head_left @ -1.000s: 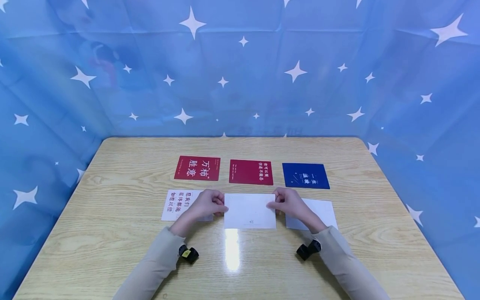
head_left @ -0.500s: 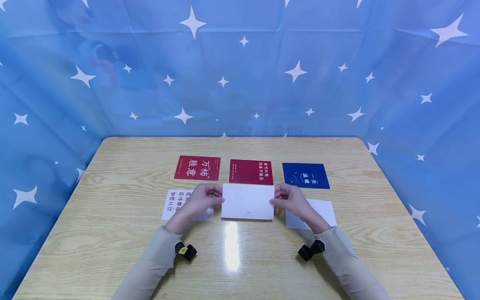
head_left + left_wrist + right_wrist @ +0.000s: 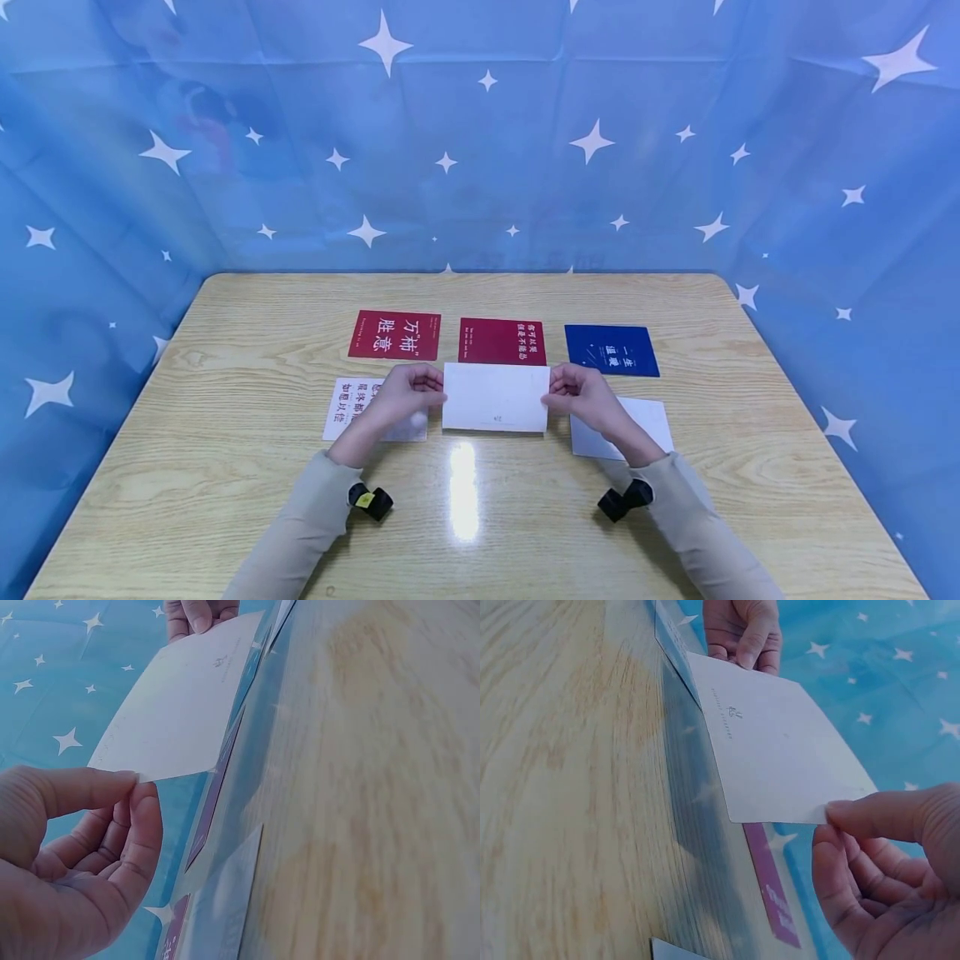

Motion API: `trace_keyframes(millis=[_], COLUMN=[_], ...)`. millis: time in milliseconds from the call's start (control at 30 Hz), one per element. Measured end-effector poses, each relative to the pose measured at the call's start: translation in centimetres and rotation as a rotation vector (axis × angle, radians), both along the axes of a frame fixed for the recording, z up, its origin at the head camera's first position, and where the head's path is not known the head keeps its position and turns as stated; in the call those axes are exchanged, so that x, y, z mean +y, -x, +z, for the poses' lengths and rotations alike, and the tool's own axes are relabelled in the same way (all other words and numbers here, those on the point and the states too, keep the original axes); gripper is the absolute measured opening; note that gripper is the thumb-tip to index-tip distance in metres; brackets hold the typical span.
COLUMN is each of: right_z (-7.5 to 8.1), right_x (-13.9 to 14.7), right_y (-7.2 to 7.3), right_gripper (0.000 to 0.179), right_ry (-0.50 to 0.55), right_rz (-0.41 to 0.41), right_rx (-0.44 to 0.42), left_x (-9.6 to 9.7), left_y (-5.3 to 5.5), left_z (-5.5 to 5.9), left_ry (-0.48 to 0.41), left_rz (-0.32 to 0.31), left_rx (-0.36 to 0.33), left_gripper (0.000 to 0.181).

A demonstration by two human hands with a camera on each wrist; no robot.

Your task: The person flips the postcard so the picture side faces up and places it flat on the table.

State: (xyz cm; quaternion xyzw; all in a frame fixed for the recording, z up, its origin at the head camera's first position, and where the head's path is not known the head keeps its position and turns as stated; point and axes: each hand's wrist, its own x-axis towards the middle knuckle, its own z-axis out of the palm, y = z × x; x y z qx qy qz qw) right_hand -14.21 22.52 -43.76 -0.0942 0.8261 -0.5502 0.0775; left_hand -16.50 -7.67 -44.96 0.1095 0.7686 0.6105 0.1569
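Note:
A white card (image 3: pixel 496 396) with a small printed mark near its lower edge is held above the table between both hands. My left hand (image 3: pixel 405 400) pinches its left edge between thumb and fingers. On the opposite edge, the right hand (image 3: pixel 588 402) pinches it the same way. Both wrist views show the card (image 3: pixel 184 701) raised off the wood, thumbs on its upper face. Just beyond it lies a red card (image 3: pixel 502 340), partly covered by it in the head view. A white card with dark characters (image 3: pixel 348 408) lies under the left hand, a plain white card (image 3: pixel 645 423) under the right.
A red card with large white characters (image 3: pixel 394 335) lies at the back left of the wooden table (image 3: pixel 187 467). At the back right is a dark blue card (image 3: pixel 611 350). A blue star-patterned cloth (image 3: pixel 480 183) hangs behind and at the sides.
Both hands have lifted the white card and moved it away from the body, so it now overlaps the near edge of the middle red card. It has tilted slightly. The other cards stay put.

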Motion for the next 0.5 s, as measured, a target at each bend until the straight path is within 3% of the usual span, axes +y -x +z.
trace_keyframes(millis=[500], right_z=[0.64], right_x=[0.02], right_y=[-0.08], right_gripper=[0.009], right_ry=[-0.021], right_rz=[-0.005], right_rx=[0.012], left_x=[-0.08], left_y=[-0.20], left_z=[0.53], left_ry=[-0.019], left_rz=[0.021], left_rx=[-0.011], left_gripper=[0.018])
